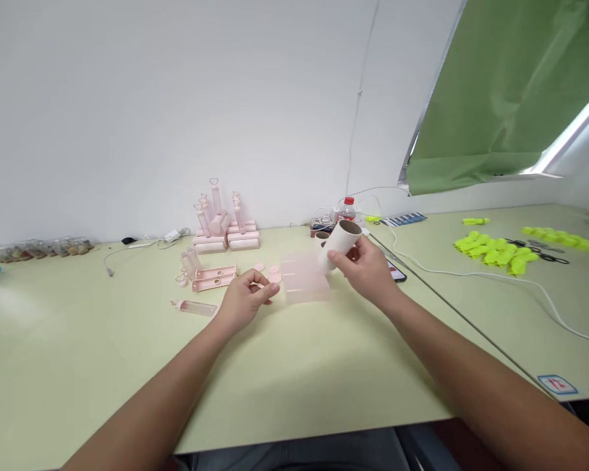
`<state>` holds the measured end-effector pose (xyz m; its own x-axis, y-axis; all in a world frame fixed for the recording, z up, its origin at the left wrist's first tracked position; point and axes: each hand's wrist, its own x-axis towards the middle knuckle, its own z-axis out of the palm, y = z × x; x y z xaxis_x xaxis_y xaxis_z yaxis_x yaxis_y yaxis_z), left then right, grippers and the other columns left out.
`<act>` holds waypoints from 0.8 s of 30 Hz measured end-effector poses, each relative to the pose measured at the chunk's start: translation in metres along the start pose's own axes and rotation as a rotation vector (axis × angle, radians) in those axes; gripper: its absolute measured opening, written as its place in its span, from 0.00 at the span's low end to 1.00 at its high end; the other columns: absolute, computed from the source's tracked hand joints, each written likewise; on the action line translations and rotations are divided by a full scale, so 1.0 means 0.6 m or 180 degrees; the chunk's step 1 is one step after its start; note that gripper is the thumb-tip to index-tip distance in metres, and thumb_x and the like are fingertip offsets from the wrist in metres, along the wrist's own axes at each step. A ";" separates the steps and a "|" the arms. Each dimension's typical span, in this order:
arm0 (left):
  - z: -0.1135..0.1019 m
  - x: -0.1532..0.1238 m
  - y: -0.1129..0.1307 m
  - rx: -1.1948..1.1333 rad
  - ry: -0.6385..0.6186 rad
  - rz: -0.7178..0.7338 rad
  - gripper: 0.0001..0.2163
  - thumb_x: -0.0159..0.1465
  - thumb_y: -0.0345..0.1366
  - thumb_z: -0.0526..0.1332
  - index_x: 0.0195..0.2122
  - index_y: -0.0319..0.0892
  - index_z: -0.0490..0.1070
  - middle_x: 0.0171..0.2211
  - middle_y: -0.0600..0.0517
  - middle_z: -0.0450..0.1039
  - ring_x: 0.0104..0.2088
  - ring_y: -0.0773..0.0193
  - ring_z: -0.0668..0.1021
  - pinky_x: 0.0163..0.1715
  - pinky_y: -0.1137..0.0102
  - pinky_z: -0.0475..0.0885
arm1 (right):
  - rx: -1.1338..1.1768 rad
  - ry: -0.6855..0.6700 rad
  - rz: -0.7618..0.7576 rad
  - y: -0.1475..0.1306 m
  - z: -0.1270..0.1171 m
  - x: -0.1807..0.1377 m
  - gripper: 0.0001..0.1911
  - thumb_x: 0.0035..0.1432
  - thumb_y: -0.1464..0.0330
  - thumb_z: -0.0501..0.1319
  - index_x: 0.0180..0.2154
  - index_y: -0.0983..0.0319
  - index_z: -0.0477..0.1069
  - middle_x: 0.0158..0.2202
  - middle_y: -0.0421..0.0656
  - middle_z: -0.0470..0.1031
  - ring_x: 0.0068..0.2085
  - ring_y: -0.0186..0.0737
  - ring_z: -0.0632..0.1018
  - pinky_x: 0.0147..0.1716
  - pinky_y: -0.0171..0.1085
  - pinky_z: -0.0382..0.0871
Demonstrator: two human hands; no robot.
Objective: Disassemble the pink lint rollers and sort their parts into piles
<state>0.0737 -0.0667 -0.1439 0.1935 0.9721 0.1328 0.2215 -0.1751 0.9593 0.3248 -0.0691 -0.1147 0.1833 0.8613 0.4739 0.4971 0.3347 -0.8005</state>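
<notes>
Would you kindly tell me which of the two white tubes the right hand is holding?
The tilted white tube nearer the camera, gripped in the right hand; the other white tube shows only partly, behind and left of it.

Scene bright, light mostly even and diffuse. Whitest patch at right: daylight in a strip along the lower edge of the green blind [510, 98], which shows pale sheen streaks. Pale glare on the table [127, 366], far left; faint, soft-edged shadow toward its front. Pink translucent piece [304, 281] smeared, outline lost; cardboard tube [341, 247] beside it crisper, interior shaded. Wide-angle stretch toward the sides; upper right corner darkened. Small distant items soft.
</notes>
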 end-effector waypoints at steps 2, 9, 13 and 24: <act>-0.010 0.008 -0.006 0.0906 0.0147 0.0294 0.16 0.53 0.48 0.68 0.25 0.42 0.66 0.21 0.56 0.68 0.23 0.65 0.72 0.25 0.70 0.64 | -0.0734 -0.0063 0.0138 0.026 -0.020 0.006 0.15 0.50 0.59 0.64 0.37 0.61 0.70 0.33 0.44 0.74 0.29 0.39 0.72 0.28 0.37 0.63; -0.009 0.038 -0.008 0.2357 -0.0279 0.1260 0.12 0.68 0.39 0.51 0.31 0.43 0.71 0.29 0.49 0.72 0.29 0.60 0.72 0.30 0.67 0.63 | -0.1144 -0.0848 0.0925 0.094 -0.025 0.008 0.16 0.51 0.58 0.62 0.37 0.62 0.70 0.36 0.45 0.77 0.30 0.40 0.75 0.27 0.35 0.62; -0.003 0.052 -0.011 0.2917 -0.0413 0.1196 0.15 0.68 0.36 0.48 0.33 0.42 0.74 0.32 0.46 0.74 0.30 0.60 0.73 0.30 0.67 0.62 | -0.1082 -0.0933 0.0987 0.109 -0.019 0.009 0.17 0.50 0.58 0.63 0.38 0.62 0.70 0.36 0.46 0.78 0.29 0.40 0.75 0.27 0.35 0.62; 0.021 0.062 -0.050 0.3020 -0.0433 0.1146 0.08 0.61 0.35 0.60 0.29 0.45 0.79 0.30 0.46 0.73 0.38 0.51 0.72 0.40 0.58 0.62 | -0.0999 -0.1073 0.0913 0.121 -0.009 0.006 0.16 0.50 0.62 0.64 0.40 0.62 0.71 0.40 0.45 0.78 0.30 0.39 0.77 0.28 0.34 0.63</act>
<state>0.0865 -0.0276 -0.1707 0.4917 0.8217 0.2881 0.7825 -0.5621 0.2678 0.3659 -0.0439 -0.1692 0.0924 0.9934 0.0673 0.7059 -0.0177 -0.7081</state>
